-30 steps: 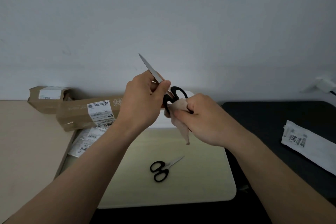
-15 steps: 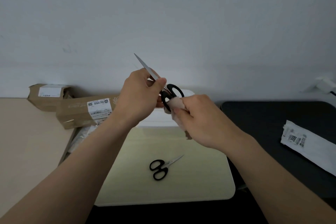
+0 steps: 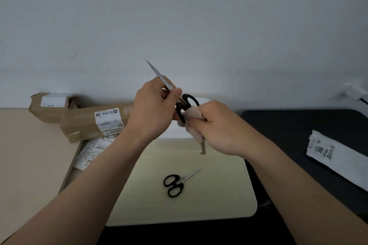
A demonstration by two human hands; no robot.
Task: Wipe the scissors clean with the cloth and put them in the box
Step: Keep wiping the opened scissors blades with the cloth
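Observation:
My left hand [image 3: 152,108] grips a large pair of black-handled scissors [image 3: 187,103] by the blades, which point up and to the left. My right hand [image 3: 218,127] pinches a beige cloth [image 3: 194,125] against the black handles; a strip of the cloth hangs down below the hand. A second, smaller pair of black-handled scissors [image 3: 177,184] lies flat on the pale yellow mat [image 3: 219,195], below both hands. A white box [image 3: 177,131] stands behind my hands, mostly hidden by them.
Two brown cardboard parcels [image 3: 93,123] with labels lie at the back left, with white labelled bags [image 3: 89,153] below them. A black mat [image 3: 298,131] covers the right side, with a white labelled bag [image 3: 336,159] on it. A wall stands behind.
Both hands and the large scissors have shifted slightly left and down in view. The cloth stays on the handles, held by the right hand.

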